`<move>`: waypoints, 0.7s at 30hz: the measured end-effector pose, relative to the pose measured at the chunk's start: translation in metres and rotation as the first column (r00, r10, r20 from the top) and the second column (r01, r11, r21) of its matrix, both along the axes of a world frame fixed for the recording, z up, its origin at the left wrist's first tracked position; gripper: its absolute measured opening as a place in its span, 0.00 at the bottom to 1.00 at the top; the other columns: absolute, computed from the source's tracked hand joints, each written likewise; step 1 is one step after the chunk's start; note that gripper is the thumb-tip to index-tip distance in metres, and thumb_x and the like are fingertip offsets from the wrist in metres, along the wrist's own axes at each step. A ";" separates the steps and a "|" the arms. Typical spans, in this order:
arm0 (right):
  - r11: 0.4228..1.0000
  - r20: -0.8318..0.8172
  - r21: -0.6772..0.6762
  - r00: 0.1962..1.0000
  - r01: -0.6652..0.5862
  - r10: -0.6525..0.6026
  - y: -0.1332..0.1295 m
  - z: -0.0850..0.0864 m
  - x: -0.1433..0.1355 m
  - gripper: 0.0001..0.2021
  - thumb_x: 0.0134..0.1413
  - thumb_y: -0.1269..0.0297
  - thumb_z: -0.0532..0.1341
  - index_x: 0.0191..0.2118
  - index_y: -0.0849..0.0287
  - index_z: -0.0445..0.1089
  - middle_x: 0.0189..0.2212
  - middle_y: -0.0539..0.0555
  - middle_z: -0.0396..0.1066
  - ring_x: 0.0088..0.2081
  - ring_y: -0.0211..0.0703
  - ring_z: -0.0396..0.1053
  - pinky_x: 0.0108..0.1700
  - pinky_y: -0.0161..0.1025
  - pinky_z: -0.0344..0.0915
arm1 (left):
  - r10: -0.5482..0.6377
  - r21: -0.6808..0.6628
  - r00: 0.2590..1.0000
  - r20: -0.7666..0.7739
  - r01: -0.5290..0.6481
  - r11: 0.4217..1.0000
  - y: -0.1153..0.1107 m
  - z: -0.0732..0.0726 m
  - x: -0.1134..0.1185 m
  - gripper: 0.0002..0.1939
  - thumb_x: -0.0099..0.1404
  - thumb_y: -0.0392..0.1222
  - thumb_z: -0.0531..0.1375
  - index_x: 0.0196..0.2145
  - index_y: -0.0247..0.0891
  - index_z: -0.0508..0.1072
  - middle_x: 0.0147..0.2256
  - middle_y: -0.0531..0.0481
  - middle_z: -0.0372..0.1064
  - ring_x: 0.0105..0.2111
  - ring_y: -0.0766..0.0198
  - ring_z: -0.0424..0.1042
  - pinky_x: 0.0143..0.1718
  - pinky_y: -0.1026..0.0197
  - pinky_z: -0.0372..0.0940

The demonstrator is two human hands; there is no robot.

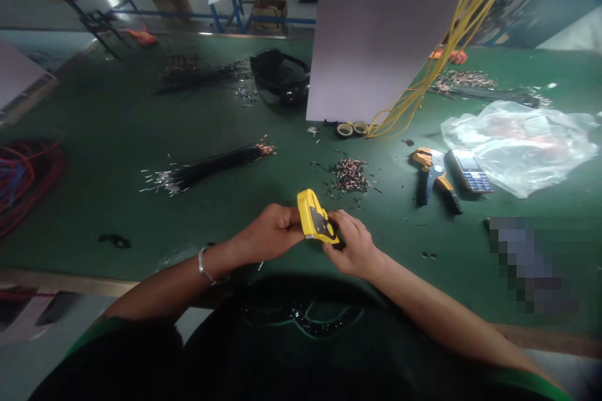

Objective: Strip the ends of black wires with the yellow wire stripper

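Note:
A yellow crimping tool [310, 214] with a dark plate on its side is held over the near middle of the table. My right hand [353, 243] is closed around its dark handles. From the left, my left hand [273, 232] meets the tool's head, with fingers curled and thumb pressed in; what they pinch is hidden. Beyond the tool lies a small pile of short copper-ended pieces [350, 175]. Farther left is a bundle of black wires [221, 163], with silvery tips at one end and bare copper at the other.
Right of the hands lie an orange-and-black wire stripper [433, 178], a keypad phone [470, 170] and a clear plastic bag [522, 144]. Yellow wires [423, 88] hang beside a pale panel [367, 37], with tape rolls [345, 130] at its foot. Reddish cables [32, 182] lie far left.

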State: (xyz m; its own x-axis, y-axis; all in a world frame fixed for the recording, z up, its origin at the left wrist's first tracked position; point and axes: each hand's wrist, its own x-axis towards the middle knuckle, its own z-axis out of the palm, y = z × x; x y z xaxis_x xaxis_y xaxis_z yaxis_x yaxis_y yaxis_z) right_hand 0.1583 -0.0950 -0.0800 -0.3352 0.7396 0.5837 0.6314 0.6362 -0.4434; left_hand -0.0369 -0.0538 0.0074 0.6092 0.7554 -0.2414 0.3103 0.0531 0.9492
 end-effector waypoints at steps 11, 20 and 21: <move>1.000 -0.028 -0.021 1.000 0.004 -0.005 0.001 0.000 -0.002 0.20 0.48 0.69 0.55 0.50 0.58 0.60 0.36 0.58 0.74 0.37 0.50 0.74 0.38 0.45 0.73 | -0.002 -0.028 1.000 -0.006 0.002 1.000 0.003 -0.003 0.000 0.06 0.56 0.35 0.58 0.27 0.35 0.76 0.26 0.54 0.73 0.27 0.70 0.67 0.29 0.69 0.63; 0.904 -0.240 -0.425 0.958 0.044 -0.159 0.008 0.008 -0.005 0.05 0.49 0.66 0.58 0.35 0.56 0.65 0.23 0.49 0.70 0.23 0.40 0.68 0.29 0.37 0.67 | 0.021 -0.167 0.998 -0.054 -0.030 0.986 0.014 -0.009 0.001 0.14 0.63 0.44 0.56 0.38 0.33 0.77 0.12 0.59 0.59 0.13 0.75 0.54 0.18 0.69 0.50; 0.870 -0.284 -0.494 0.942 0.019 -0.181 0.009 0.009 -0.005 0.04 0.49 0.66 0.58 0.34 0.57 0.65 0.21 0.48 0.69 0.22 0.39 0.66 0.27 0.36 0.66 | 0.032 -0.183 0.998 -0.046 -0.040 0.982 0.015 -0.011 0.001 0.15 0.64 0.45 0.56 0.38 0.33 0.77 0.13 0.58 0.61 0.13 0.75 0.54 0.17 0.69 0.50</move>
State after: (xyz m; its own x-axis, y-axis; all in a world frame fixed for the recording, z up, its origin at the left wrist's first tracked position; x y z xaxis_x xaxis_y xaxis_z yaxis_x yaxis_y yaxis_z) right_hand 0.1535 -0.0859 -0.0707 -0.1056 0.9720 0.2099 0.4574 0.2350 -0.8577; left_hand -0.0358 -0.0389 -0.0032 0.5685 0.7170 -0.4034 0.3445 0.2378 0.9082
